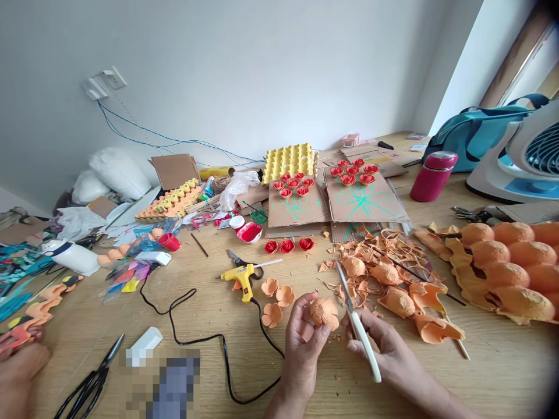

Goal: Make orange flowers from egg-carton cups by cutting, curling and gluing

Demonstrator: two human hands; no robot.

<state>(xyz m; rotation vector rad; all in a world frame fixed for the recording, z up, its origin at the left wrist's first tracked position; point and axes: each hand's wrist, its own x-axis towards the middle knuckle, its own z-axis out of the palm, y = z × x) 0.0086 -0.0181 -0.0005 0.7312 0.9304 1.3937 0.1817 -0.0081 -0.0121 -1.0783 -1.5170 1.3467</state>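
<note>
Between the fingers and thumb of my left hand (pixel 303 343) is an orange egg carton cup (pixel 324 313) with slits cut into its edge. My right hand (pixel 384 343) grips white-handled scissors (pixel 360 334), their blades pointing up and away just right of the cup. Left of my left hand lie several petal-cut cups (pixel 272 315). Beyond my right hand are loose uncut cups (pixel 397 301) among a heap of orange carton scraps (pixel 395 247). A yellow glue gun (pixel 242 280) rests on the table with its black cord curling toward me.
Red paper roses (pixel 287 247) sit near two cardboard pieces (pixel 367 203) bearing more roses and green lines. An orange egg tray (pixel 502 262), magenta flask (pixel 434 177) and fan (pixel 524 151) stand right. Black scissors (pixel 94 378) lie left, near another person's hand (pixel 21 366).
</note>
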